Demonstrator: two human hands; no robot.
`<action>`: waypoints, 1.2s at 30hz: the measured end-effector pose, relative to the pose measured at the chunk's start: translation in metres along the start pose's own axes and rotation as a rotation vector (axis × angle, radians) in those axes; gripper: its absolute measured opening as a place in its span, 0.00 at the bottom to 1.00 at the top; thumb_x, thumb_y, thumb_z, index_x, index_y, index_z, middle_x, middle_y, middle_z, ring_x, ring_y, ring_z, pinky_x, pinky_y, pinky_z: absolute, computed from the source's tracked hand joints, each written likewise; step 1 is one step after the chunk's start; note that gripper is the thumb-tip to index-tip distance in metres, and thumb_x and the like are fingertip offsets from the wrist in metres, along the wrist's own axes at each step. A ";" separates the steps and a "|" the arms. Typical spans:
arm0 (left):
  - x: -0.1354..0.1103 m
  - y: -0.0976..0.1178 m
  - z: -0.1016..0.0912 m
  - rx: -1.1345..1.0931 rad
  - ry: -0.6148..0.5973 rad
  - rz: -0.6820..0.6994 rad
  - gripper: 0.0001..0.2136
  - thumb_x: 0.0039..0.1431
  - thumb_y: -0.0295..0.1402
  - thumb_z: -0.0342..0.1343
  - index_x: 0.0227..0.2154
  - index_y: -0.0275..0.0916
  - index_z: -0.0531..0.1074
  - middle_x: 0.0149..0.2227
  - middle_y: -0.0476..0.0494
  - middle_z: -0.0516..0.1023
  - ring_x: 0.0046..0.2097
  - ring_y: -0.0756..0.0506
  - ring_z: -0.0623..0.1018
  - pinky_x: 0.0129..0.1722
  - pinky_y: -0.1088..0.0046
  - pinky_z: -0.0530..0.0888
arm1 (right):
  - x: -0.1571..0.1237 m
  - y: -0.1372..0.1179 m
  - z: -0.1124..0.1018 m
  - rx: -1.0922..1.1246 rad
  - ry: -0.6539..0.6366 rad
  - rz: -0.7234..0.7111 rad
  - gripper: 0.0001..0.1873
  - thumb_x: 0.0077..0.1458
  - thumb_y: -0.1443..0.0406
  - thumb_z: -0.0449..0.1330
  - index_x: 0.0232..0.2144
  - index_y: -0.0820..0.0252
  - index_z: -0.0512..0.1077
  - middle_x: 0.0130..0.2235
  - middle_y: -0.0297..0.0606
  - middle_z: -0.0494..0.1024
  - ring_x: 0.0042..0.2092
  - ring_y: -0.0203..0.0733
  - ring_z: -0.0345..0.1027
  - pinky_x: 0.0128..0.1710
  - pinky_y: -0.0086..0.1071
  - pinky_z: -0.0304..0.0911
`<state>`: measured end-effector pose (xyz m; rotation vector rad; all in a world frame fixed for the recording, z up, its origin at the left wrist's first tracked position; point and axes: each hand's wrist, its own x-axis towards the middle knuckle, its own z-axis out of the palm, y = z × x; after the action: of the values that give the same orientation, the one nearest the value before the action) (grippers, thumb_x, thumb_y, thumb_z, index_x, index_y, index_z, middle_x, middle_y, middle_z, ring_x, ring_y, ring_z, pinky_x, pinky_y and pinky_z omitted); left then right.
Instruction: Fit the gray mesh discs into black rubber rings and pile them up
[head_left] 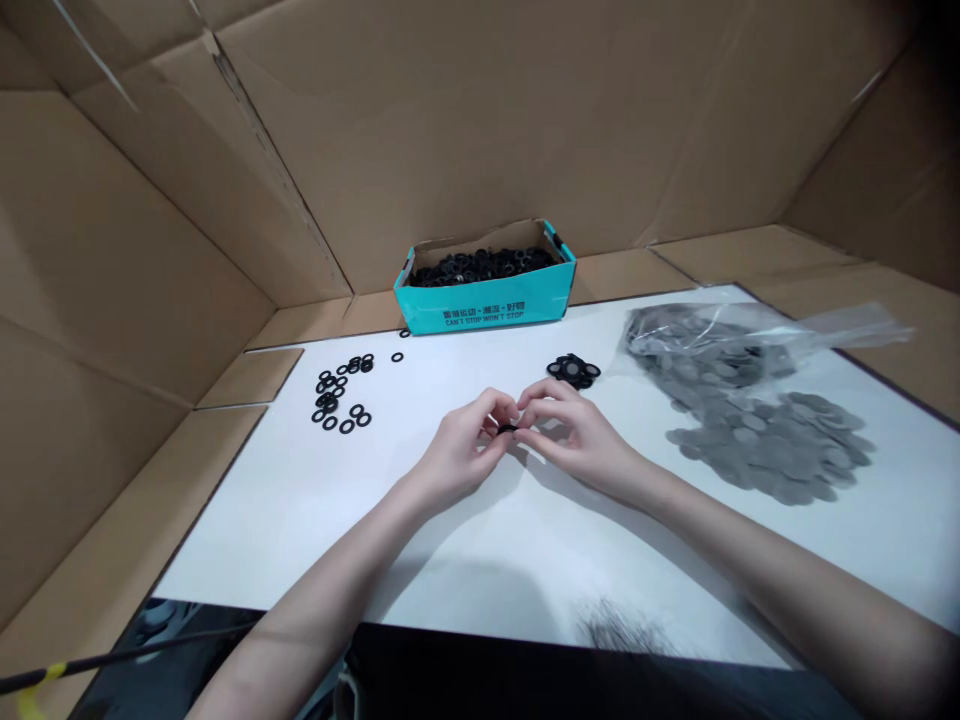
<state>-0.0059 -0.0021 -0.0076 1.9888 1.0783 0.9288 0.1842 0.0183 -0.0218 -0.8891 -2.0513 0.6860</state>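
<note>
My left hand (466, 448) and my right hand (576, 432) meet over the middle of the white table (315, 520). Together their fingertips pinch a small black ring (508, 429); whether a grey disc sits in it I cannot make out. Just beyond my right hand lies a small pile of finished black rings with grey centres (574, 370). Several loose black rings (339, 398) are scattered to the left.
A teal cardboard box (487, 305) full of black rings stands at the back centre. At the right a heap of grey discs (780, 445) spills from a clear plastic bag (750, 335). Brown cardboard walls (487, 120) enclose the table on three sides.
</note>
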 end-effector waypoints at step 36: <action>0.000 0.003 -0.004 -0.047 0.048 0.081 0.11 0.58 0.28 0.58 0.44 0.40 0.68 0.41 0.45 0.74 0.38 0.51 0.75 0.40 0.73 0.75 | 0.003 -0.004 -0.002 0.216 0.014 0.177 0.07 0.56 0.62 0.60 0.28 0.58 0.74 0.39 0.41 0.74 0.42 0.44 0.69 0.40 0.38 0.65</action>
<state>-0.0082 -0.0023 -0.0027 1.9931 0.9994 1.0394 0.1834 0.0186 -0.0169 -0.9522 -1.8587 0.9749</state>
